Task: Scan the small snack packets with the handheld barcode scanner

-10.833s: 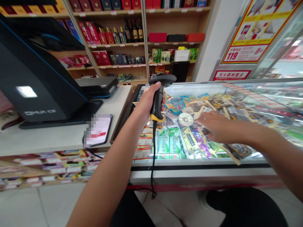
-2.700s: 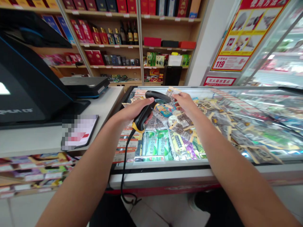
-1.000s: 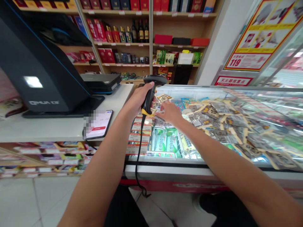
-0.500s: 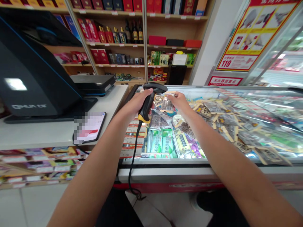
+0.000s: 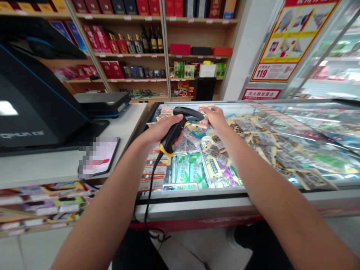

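Observation:
My left hand (image 5: 160, 129) is wrapped round the grip of a black barcode scanner (image 5: 180, 122) with a yellow collar; its head tilts right and down over the snack packets. A black cord (image 5: 148, 195) hangs from it toward the floor. My right hand (image 5: 215, 116) reaches over the glass-topped display case (image 5: 225, 195), fingers pinched on a small snack packet (image 5: 204, 108) at the far side of the pile, just right of the scanner head. Many small packets (image 5: 253, 138) lie on the glass.
A black checkout terminal (image 5: 30, 108) and a black printer (image 5: 102, 103) stand on the white counter (image 5: 50, 167) at left, with a phone (image 5: 98, 156) lying near its edge. Shelves of boxes and bottles (image 5: 135, 41) fill the back wall. A red and yellow poster (image 5: 284, 41) hangs at right.
The scanner has tipped from near upright to pointing right and down. My right hand moved farther back over the case with a packet pinched in it.

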The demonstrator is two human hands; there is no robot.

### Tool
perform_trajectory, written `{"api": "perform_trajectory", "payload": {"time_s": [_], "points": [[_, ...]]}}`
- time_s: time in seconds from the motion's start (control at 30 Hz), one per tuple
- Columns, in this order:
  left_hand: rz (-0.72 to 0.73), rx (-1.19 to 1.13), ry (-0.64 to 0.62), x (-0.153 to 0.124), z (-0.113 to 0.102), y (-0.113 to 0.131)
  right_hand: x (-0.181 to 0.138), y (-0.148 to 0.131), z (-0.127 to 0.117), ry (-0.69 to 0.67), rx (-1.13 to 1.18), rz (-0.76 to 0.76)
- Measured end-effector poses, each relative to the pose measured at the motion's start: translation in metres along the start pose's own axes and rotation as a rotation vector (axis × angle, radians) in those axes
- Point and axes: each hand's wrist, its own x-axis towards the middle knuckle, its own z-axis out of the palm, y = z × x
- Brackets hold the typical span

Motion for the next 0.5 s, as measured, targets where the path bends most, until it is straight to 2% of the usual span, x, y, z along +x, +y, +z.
{"api": "perform_trajectory", "payload": {"time_s": [0.17, 0.27, 0.37, 0.47, 0.5], "points": [[0.017, 0.011, -0.023, -0.001, -0.004, 0.000, 0.006, 0.006, -0.002, 0.002, -0.119, -0.035], [0.052, 0.033, -0.029, -0.003, -0.007, 0.001, 0.015, 0.005, -0.013, -0.023, -0.250, -0.143], [0.075, 0.016, 0.046, -0.004, -0.011, 0.005, 0.026, -0.005, -0.045, -0.165, -0.561, -0.276], [0.080, -0.071, 0.167, -0.005, -0.016, 0.010, 0.033, -0.015, -0.083, -0.326, -0.992, -0.256], [0.083, -0.097, 0.196, -0.006, -0.017, 0.012, 0.034, -0.018, -0.090, -0.335, -1.085, -0.297]]}}
